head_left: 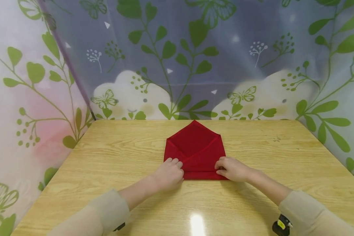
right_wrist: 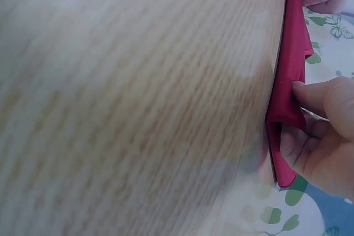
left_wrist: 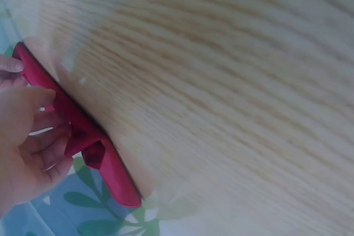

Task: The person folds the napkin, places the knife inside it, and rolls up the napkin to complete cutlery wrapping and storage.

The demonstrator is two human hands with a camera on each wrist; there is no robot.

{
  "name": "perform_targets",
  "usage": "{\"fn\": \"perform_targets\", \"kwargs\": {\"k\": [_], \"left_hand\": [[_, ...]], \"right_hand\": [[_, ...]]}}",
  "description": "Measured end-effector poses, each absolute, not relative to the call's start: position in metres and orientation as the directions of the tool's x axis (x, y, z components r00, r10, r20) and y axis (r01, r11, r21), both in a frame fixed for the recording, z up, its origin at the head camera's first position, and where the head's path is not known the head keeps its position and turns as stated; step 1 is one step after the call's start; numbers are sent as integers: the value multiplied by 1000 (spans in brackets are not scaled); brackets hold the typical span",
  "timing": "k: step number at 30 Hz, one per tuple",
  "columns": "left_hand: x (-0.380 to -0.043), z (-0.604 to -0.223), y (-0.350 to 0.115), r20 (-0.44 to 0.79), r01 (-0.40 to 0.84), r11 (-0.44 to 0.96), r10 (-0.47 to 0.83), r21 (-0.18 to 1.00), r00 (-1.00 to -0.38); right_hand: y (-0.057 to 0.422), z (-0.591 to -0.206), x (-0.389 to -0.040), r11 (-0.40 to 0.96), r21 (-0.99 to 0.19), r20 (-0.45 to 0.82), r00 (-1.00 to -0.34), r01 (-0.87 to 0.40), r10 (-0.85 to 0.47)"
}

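Note:
A red cloth (head_left: 196, 144), folded to an envelope shape with its point away from me, lies on the wooden table. Its near edge is turned up in a narrow band. At the near left corner my left hand (head_left: 168, 174) pinches this band, its fingers partly covered by the back of the hand. The right hand (head_left: 233, 168) pinches the band's right end between thumb and fingers. In the left wrist view, the cloth (left_wrist: 119, 178) bunches by the left fingers. From the right wrist, the rolled fold (right_wrist: 290, 75) shows under the right thumb, with a flat layer below.
The light wooden table (head_left: 121, 147) extends around the cloth on every side. Behind it and at both sides hang printed curtains (head_left: 177, 72) with leaves and butterflies. A black device (head_left: 281, 225) is at the right sleeve. A light reflection lies on the near tabletop.

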State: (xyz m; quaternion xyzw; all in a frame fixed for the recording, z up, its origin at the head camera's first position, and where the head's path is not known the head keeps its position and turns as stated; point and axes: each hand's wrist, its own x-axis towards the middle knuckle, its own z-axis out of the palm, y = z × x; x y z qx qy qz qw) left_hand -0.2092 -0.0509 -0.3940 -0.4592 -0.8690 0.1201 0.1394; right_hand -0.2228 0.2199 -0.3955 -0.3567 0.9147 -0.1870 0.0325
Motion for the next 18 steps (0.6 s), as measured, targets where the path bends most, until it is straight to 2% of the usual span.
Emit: {"fn": "perform_targets", "kwargs": {"k": [8,13,18], "left_hand": [[-208,-396,-49,140,751,557,826,-354,-546],[-205,-397,-50,140,732,491,862,-473,-487],[-206,-400,-49,181,715,481,871,-508,-457]], "right_hand": [[218,-394,-224,690,-360,49,-751,-628,-658],[216,-394,-225,703,-333,38,-754,-628,-656],[214,-394,-224,720,-285,73,-763,-633,-642]]}}
